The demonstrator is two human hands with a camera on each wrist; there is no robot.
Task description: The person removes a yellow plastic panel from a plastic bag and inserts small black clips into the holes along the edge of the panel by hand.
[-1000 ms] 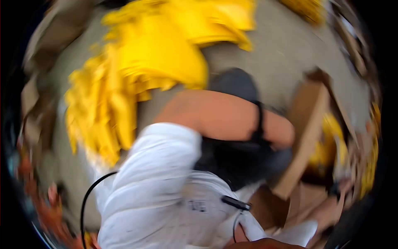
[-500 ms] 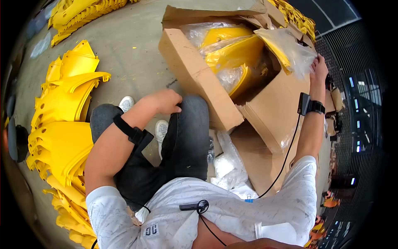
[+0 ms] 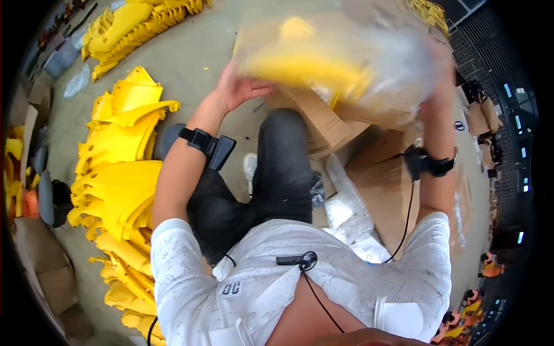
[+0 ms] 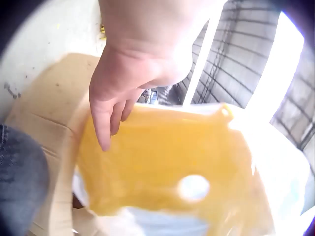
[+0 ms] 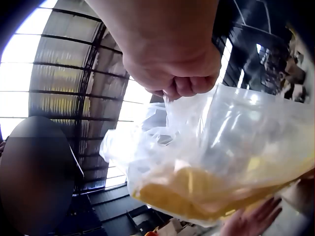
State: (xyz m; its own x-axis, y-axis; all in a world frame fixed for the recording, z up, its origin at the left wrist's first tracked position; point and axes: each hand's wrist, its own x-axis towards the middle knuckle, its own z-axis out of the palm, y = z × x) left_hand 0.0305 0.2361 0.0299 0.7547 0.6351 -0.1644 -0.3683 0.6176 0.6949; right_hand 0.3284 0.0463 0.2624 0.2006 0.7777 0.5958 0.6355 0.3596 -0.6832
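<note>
A person is working low over an open cardboard box (image 3: 323, 124), and a yellow panel (image 4: 142, 167) is hanging above it, still sitting inside its clear plastic bag (image 5: 236, 118). The right hand (image 5: 172, 69) is gripping that bag, fingers curling tightly into the plastic, while the left hand (image 3: 238, 87) is holding nothing: its fingers are reaching out straight beside the panel, and I'm not able to tell whether they are touching it. To my eye this piece is sitting midway: it is already out of the box, yet its wrapping is not coming off so far. By the person's left leg, bare yellow panels (image 3: 118, 190) are lying stacked on the floor (image 3: 196, 75), and another row of yellow pieces (image 3: 135, 29) is resting farther off, so a good share is looking done, supposing these are coming from similar bags. Some is apparently remaining, since a bit of yellow is showing in the box beneath the raised panel, but the blurred bag is hiding most of the inside and I'm not managing any count. Loose crumpled plastic (image 3: 346, 213) is lying just beside the box.
</note>
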